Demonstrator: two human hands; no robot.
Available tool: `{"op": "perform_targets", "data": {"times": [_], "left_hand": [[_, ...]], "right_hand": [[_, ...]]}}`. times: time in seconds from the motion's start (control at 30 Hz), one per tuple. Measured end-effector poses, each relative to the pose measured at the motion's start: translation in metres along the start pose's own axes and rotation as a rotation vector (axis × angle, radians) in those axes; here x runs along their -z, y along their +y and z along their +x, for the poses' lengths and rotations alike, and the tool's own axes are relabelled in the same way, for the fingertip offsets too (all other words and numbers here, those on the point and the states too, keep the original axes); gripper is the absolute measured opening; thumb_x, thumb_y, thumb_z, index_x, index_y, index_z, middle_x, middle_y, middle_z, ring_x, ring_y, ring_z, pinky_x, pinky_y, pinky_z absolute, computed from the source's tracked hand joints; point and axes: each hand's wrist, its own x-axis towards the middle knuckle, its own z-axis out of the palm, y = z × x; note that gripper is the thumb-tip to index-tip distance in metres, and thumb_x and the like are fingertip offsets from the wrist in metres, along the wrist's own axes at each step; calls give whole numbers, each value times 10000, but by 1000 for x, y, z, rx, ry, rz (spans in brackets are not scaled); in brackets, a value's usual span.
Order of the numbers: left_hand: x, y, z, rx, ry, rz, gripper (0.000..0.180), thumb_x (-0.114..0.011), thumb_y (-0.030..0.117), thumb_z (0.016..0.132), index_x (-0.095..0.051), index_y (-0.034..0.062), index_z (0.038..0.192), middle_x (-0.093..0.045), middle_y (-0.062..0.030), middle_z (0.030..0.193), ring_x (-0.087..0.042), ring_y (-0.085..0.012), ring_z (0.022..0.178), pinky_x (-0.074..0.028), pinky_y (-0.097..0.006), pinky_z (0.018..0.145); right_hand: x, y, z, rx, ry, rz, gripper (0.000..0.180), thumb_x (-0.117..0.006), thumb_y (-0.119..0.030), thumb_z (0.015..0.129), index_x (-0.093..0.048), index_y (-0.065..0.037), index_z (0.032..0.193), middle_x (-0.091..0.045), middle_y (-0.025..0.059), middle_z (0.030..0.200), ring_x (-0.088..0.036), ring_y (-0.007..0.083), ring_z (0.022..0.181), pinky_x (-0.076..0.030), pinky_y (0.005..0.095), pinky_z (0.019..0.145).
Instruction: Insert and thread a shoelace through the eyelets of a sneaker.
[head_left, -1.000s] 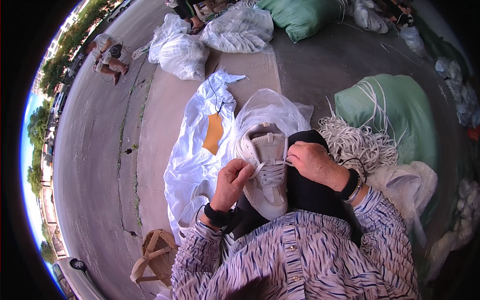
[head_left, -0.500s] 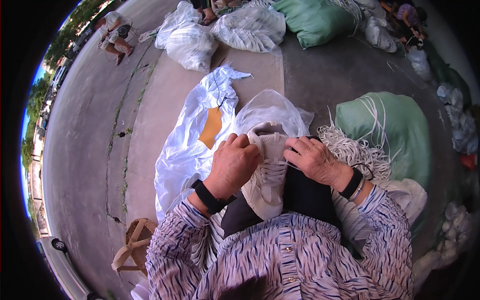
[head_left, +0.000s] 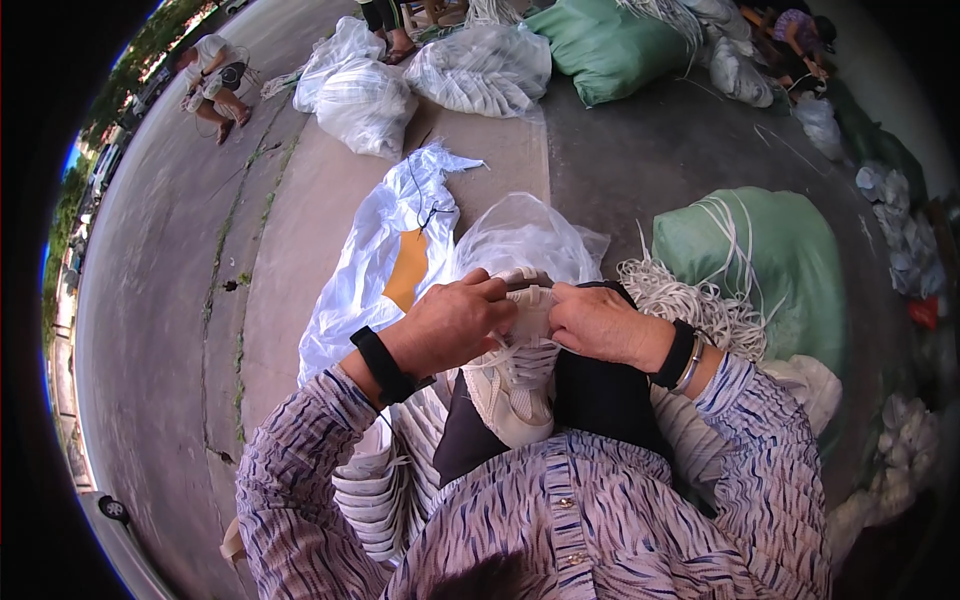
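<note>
A pale beige and white sneaker (head_left: pixel 508 405) rests on my dark-clothed lap, its toe toward me and its opening away. White shoelace (head_left: pixel 533 366) crosses its front in several rows. At the left edge of the lacing, my left hand (head_left: pixel 455 322) is closed, fingertips pinched on the lace. Across the tongue (head_left: pixel 531 312), my right hand (head_left: pixel 608 326) pinches at the other edge of the lacing. The fingers partly hide the lace ends and the shoe's collar. Both wrists wear black bands.
Beyond the shoe lies a clear plastic bag (head_left: pixel 530 235), with a white sack (head_left: pixel 385 240) to its left. Loose white laces (head_left: pixel 690 300) heap against a green sack (head_left: pixel 765 270) at right. Stacked white shoe pieces (head_left: pixel 375 500) sit by my left side. Other people work farther off.
Both hands have shifted inward over the shoe's tongue and now cover more of its collar. My left elbow has swung outward. The whole view has shifted slightly.
</note>
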Motion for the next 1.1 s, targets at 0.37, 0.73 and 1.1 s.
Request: {"op": "perform_targets", "data": {"times": [0.37,0.73,1.1], "left_hand": [[-33,26,0,25,332,-41,271,-618,43,620,-628,68,890,-527,-87,952,-476,-294,973,-398,-399,904],[-34,20,36,215,-61,-2,144,-665,191,674,-680,202,817,-627,7,870,-517,-272,994,-360,-434,931],[-19,18,12,-17,-17,-168,93,-735,255,621,-693,217,695,-606,29,734,-500,-233,931,-257,-389,1012]], "right_hand": [[27,-4,11,-266,573,1091,169,-526,-164,902,-570,-1,900,-623,63,857,-570,127,763,-462,263,699],[31,-11,-8,-175,119,-54,129,-502,-123,858,-508,0,896,-604,203,729,-618,351,695,-481,419,621],[85,-10,-22,-289,208,1225,128,-600,-84,831,-556,-24,935,-487,-43,618,-413,13,490,-301,150,441]]}}
